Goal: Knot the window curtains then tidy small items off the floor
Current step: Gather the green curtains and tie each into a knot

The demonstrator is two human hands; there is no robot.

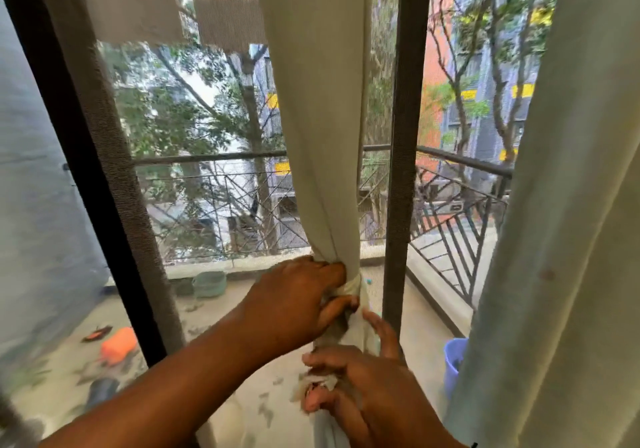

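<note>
A pale beige curtain hangs down the middle of the window and narrows into a bunch at sill height. My left hand grips that bunch, fingers curled round a wrapped band of cloth. Just below, my right hand holds the curtain's lower tail, fingers curled round it and the thumb lifted. A second pale curtain hangs loose along the right edge.
A dark window post stands right beside the gathered curtain. Behind the mesh, on the balcony floor, lie an orange container, a green bowl and a dark object. A blue bucket sits at lower right by the metal railing.
</note>
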